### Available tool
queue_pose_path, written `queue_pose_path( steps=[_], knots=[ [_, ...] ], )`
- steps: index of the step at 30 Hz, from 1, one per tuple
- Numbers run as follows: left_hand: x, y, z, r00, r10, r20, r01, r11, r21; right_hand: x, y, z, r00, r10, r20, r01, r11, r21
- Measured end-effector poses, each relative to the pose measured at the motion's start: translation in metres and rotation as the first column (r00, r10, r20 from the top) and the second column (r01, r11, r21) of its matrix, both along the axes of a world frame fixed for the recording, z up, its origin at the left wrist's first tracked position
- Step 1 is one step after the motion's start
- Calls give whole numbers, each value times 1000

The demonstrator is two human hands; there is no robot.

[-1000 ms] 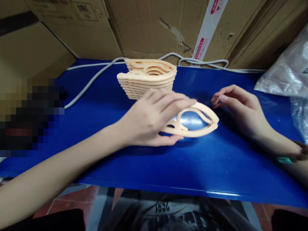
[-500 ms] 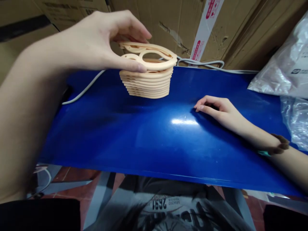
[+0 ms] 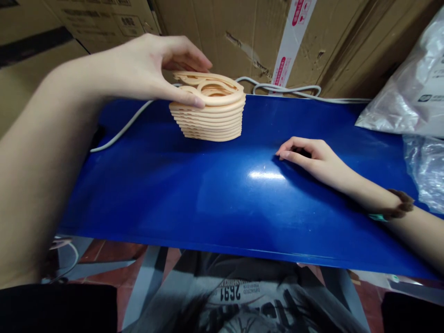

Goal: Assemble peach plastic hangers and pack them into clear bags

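Note:
A neat stack of beige plastic pieces with rounded cut-outs (image 3: 211,121) stands on the blue table (image 3: 194,199), towards its back edge. My left hand (image 3: 156,69) reaches over it from the left, closed on the topmost beige piece, which lies on the stack. The thumb presses its near edge while the fingers go behind the far side, their tips partly hidden. To the right, my right hand (image 3: 308,155) rests on the tabletop, fingers curled in and thumb against the fingertips, with nothing seen in them. A brown fuzzy band circles that wrist.
Cardboard boxes (image 3: 208,27) rise behind the table. A white cable (image 3: 128,127) runs along the back edge and down the left side. Clear plastic bags (image 3: 409,88) lie at the right end. The table's front edge is close to my body.
My left hand has come down slightly, and the top piece, tilted and raised at its right end before, now lies flatter on the stack. My right hand stays in place.

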State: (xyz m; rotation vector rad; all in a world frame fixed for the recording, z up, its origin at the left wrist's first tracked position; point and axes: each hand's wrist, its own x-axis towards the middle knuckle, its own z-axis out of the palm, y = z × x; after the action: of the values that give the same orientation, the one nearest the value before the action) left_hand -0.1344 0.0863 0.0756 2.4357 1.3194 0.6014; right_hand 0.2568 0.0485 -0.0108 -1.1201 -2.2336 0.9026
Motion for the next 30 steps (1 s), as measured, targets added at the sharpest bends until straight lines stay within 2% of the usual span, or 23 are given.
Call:
queue_pose_path(
  steps=[4, 11, 23, 26, 28, 30],
  knots=[
    [2, 0, -3, 1000, -13, 18, 13, 1000, 10, 0, 1, 0, 1000, 3, 14, -3, 1000, 15],
    [-6, 17, -5, 997, -22, -74, 19, 999, -42, 1, 2, -2, 1000, 7, 16, -7, 1000, 28],
    [-15, 32, -10, 980, 26, -195, -28, 1000, -8, 1, 1, -1, 1000, 14, 26, -15, 999, 29],
    [-19, 35, -10, 972, -15, -237, 20, 1000, 19, 1, 1, -5, 1000, 6, 26, -7, 1000, 25],
    [-20, 35, -10, 969, -42, -243, 51, 998, 32, -1, 1, -2, 1000, 12, 27, -13, 1000, 28],
    [-18, 30, -9, 969, -49, -243, 59, 998, 36, -1, 0, 9, 992, 93, 81, -95, 995, 24]
  ],
)
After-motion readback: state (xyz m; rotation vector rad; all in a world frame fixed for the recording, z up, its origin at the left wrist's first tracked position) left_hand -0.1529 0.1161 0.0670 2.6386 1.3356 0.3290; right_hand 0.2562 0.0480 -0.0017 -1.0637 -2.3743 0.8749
